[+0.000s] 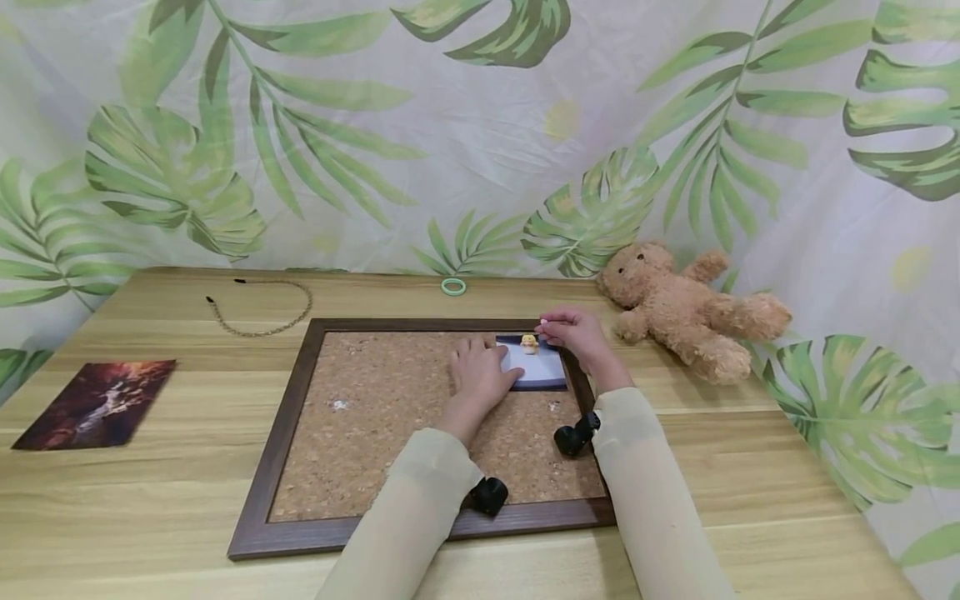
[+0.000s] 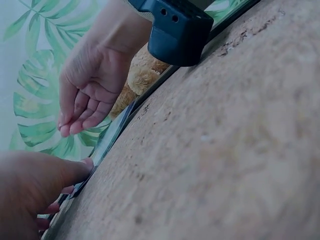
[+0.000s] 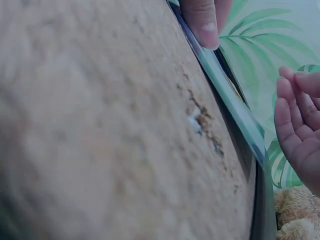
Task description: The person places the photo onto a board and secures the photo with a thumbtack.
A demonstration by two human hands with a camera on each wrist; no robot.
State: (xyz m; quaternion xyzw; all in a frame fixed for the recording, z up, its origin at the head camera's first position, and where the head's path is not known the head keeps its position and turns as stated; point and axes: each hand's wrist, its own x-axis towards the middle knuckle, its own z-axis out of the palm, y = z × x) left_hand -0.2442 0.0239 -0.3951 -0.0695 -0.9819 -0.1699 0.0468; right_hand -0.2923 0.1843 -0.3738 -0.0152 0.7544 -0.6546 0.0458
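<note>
I've got the card point(image 1: 543, 371) at about two o'clock on the cork board point(image 1: 390, 433). My left hand point(image 1: 480, 371) presses its nine-o'clock side, fingers spread, not clenched; my right hand point(image 1: 576, 337) pinches what looks like a tiny pale bit point(image 1: 543, 322) near its one-o'clock edge. I'd call this card light, thin, slick, easily creased: best held gently by the edges.

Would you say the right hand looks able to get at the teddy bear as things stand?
Probably yes: the teddy bear lies near the right hand with nothing visible standing between them, though that hand seems to pinch a small pale item.
</note>
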